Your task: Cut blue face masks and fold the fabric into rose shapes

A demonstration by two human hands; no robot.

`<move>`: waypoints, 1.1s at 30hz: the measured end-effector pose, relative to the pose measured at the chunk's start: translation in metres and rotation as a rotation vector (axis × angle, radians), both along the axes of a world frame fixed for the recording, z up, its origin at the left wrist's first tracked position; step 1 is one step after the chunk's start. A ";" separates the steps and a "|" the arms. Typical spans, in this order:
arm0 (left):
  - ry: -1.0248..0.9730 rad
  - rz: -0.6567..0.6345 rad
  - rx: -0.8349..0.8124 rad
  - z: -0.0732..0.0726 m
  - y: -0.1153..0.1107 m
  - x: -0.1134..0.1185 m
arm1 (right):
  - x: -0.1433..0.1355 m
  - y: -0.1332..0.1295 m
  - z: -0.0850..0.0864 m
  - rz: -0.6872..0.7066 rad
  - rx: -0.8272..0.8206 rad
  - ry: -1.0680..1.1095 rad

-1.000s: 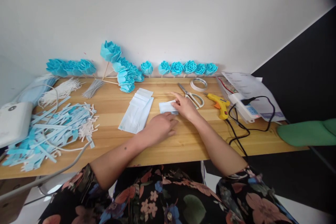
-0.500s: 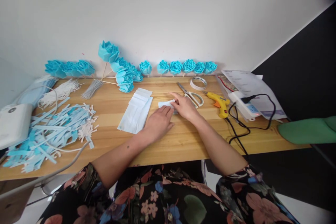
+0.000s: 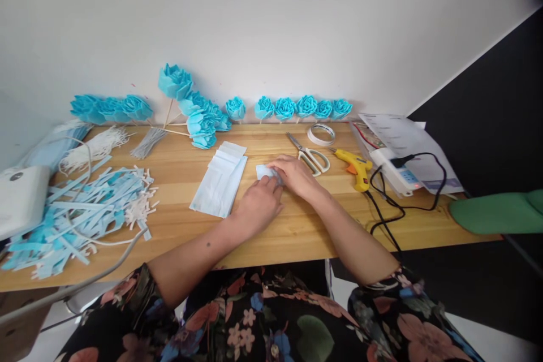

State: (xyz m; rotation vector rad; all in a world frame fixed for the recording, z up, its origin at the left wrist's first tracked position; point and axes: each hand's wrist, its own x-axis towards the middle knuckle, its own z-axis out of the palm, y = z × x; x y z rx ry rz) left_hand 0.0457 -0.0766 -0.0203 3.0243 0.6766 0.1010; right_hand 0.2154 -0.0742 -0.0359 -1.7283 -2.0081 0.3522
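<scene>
A small, light blue folded piece of mask fabric (image 3: pixel 263 171) lies on the table between my hands, partly hidden by my fingers. My left hand (image 3: pixel 259 203) has its fingers curled onto the near edge of the piece. From the right, my right hand (image 3: pixel 296 176) closes its thumb and fingers on the far side of the same piece. To the left of my left hand lies a loose stack of pale blue mask fabric sheets (image 3: pixel 218 184). White-handled scissors (image 3: pixel 309 155) rest just beyond my right hand.
A yellow glue gun (image 3: pixel 357 168) lies at right, its cord near a white power strip (image 3: pixel 396 172). Blue fabric flowers (image 3: pixel 284 108) line the wall. Cut blue strips (image 3: pixel 97 209) are piled at left beside a white device (image 3: pixel 23 201). A tape roll (image 3: pixel 321 134) sits behind.
My right hand's fingers have drawn together and curled over the fabric piece, and my left fingers have curled in. Less of the piece's right side shows.
</scene>
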 end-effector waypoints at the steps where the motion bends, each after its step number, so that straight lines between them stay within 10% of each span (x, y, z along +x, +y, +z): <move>1: 0.007 0.009 0.004 0.002 -0.002 0.000 | 0.000 0.000 0.000 -0.009 -0.009 0.001; 33: -0.024 0.014 -0.067 0.008 0.003 -0.003 | 0.006 0.003 0.002 -0.005 0.020 -0.193</move>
